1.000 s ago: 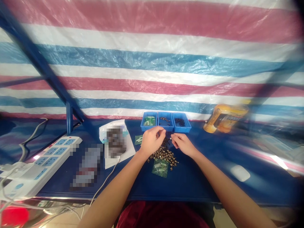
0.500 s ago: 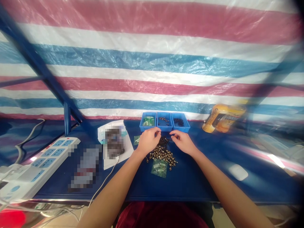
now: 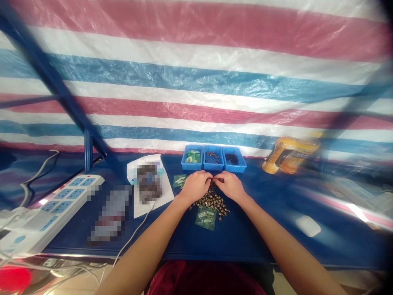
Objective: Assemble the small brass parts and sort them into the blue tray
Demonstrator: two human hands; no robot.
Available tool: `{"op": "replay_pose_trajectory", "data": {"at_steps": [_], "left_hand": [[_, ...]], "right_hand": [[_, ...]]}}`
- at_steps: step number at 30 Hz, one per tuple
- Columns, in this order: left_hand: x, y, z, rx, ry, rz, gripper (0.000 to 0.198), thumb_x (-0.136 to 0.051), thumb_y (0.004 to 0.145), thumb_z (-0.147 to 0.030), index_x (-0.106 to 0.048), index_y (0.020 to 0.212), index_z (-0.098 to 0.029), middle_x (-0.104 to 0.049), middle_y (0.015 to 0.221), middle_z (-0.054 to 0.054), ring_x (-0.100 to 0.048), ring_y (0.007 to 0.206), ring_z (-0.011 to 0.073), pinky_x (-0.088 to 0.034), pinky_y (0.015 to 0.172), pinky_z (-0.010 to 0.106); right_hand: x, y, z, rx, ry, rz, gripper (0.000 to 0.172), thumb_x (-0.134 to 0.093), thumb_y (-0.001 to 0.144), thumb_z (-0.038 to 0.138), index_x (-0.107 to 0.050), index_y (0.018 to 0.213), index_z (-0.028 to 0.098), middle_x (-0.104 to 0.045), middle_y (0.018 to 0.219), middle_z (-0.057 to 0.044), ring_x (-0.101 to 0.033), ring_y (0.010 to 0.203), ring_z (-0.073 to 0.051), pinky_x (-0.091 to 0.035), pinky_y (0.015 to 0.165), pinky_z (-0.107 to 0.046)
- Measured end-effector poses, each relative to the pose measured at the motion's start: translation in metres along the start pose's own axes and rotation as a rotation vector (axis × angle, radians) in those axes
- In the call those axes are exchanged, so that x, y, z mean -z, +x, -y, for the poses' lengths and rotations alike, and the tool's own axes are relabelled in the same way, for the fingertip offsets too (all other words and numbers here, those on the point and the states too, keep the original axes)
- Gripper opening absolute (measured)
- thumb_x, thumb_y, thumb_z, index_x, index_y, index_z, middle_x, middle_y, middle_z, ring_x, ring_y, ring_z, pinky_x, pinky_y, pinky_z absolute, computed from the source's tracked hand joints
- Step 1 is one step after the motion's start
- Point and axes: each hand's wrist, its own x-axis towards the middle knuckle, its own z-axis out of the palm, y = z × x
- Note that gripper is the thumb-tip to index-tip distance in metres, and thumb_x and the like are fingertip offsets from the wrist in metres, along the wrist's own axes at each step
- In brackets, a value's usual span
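Closed in since the last frame: left hand (image 3: pixel 195 187) and right hand (image 3: pixel 231 186) now press together at the fingertips, above the middle of the desk (image 3: pixel 245 239), nearer its rear edge. Whether they pinch anything is hidden. Brass-coloured screws (image 3: pixel 209 201) lie in a loose pile just beneath them, with a green zip bag (image 3: pixel 204 218) at the pile's front. A blue three-compartment tray (image 3: pixel 213 169) sits just behind the hands, at the rear edge. Open room runs right toward a white computer mouse (image 3: pixel 308 226).
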Motion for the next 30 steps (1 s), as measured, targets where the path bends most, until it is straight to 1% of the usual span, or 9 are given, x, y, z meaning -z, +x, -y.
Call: {"op": "replay_pose_trajectory", "data": {"at_steps": [6,11,15,18,21,23,26,28,30], "left_hand": [[0.002,0.000,-0.003,0.045,-0.045,-0.050,0.029,-0.043,0.096,-0.023,-0.070,0.103,-0.026,-0.071,0.100,0.004,-0.066,0.087,0.0200,-0.049,0.070,0.027],[0.004,0.000,-0.004,0.058,-0.092,-0.082,0.025,-0.046,0.094,-0.025,-0.069,0.104,-0.027,-0.072,0.102,0.001,-0.066,0.086,0.0190,-0.047,0.065,0.027],[0.004,0.001,-0.004,0.086,-0.108,-0.120,0.024,-0.049,0.093,-0.028,-0.069,0.105,-0.027,-0.072,0.098,0.001,-0.066,0.084,0.0194,-0.048,0.068,0.028],[0.005,0.002,-0.004,0.095,-0.146,-0.136,0.024,-0.050,0.094,-0.031,-0.070,0.105,-0.026,-0.073,0.097,0.002,-0.066,0.084,0.0202,-0.047,0.070,0.028],[0.007,0.002,-0.006,0.103,-0.196,-0.145,0.027,-0.047,0.095,-0.037,-0.070,0.103,-0.025,-0.073,0.092,0.003,-0.066,0.081,0.0205,-0.044,0.067,0.028],[0.008,0.002,-0.007,0.110,-0.229,-0.155,0.030,-0.046,0.096,-0.040,-0.071,0.100,-0.024,-0.073,0.088,0.003,-0.065,0.078,0.0202,-0.042,0.066,0.028],[0.010,0.003,-0.007,0.112,-0.370,-0.143,0.033,-0.046,0.095,-0.042,-0.072,0.093,-0.022,-0.072,0.084,0.003,-0.062,0.073,0.0184,-0.040,0.064,0.027],[0.011,0.004,-0.007,0.126,-0.556,-0.087,0.035,-0.049,0.094,-0.044,-0.073,0.087,-0.020,-0.070,0.081,0.003,-0.061,0.072,0.0168,-0.040,0.064,0.026],[0.012,0.005,-0.005,0.163,-0.758,-0.007,0.033,-0.054,0.091,-0.044,-0.074,0.086,-0.018,-0.069,0.080,0.003,-0.059,0.071,0.0152,-0.041,0.064,0.025]], "right_hand": [[-0.001,0.001,-0.001,0.060,-0.039,0.032,0.028,-0.048,0.098,0.039,-0.073,0.110,0.040,-0.063,0.099,-0.001,-0.063,0.084,-0.017,-0.038,0.065,-0.026],[-0.002,0.003,-0.003,0.028,-0.019,0.057,0.024,-0.049,0.098,0.039,-0.072,0.105,0.034,-0.061,0.104,-0.001,-0.063,0.089,-0.018,-0.040,0.069,-0.026],[-0.003,0.002,-0.004,0.053,0.028,0.014,0.020,-0.049,0.098,0.037,-0.067,0.103,0.029,-0.062,0.110,-0.002,-0.063,0.091,-0.019,-0.042,0.070,-0.027],[-0.002,0.002,-0.007,0.084,0.100,-0.036,0.018,-0.046,0.098,0.031,-0.064,0.102,0.028,-0.067,0.103,-0.001,-0.064,0.092,-0.020,-0.043,0.073,-0.029],[-0.001,0.002,-0.006,0.108,0.231,-0.073,0.020,-0.045,0.098,0.031,-0.064,0.098,0.027,-0.070,0.090,-0.001,-0.064,0.083,-0.020,-0.044,0.075,-0.030],[0.000,0.001,-0.004,0.139,0.374,-0.101,0.019,-0.049,0.096,0.034,-0.065,0.097,0.025,-0.071,0.089,-0.001,-0.062,0.078,-0.020,-0.045,0.073,-0.031],[0.002,-0.003,0.001,0.144,0.568,-0.148,0.021,-0.061,0.089,0.042,-0.064,0.099,0.024,-0.070,0.090,-0.002,-0.056,0.065,-0.017,-0.044,0.063,-0.029],[0.003,-0.007,0.003,0.132,0.612,-0.179,0.024,-0.066,0.085,0.044,-0.064,0.096,0.023,-0.068,0.084,-0.001,-0.048,0.056,-0.014,-0.041,0.057,-0.028],[0.005,-0.011,0.005,0.132,0.593,-0.214,0.024,-0.068,0.084,0.046,-0.066,0.092,0.023,-0.066,0.077,0.000,-0.042,0.052,-0.013,-0.038,0.055,-0.028]]}}
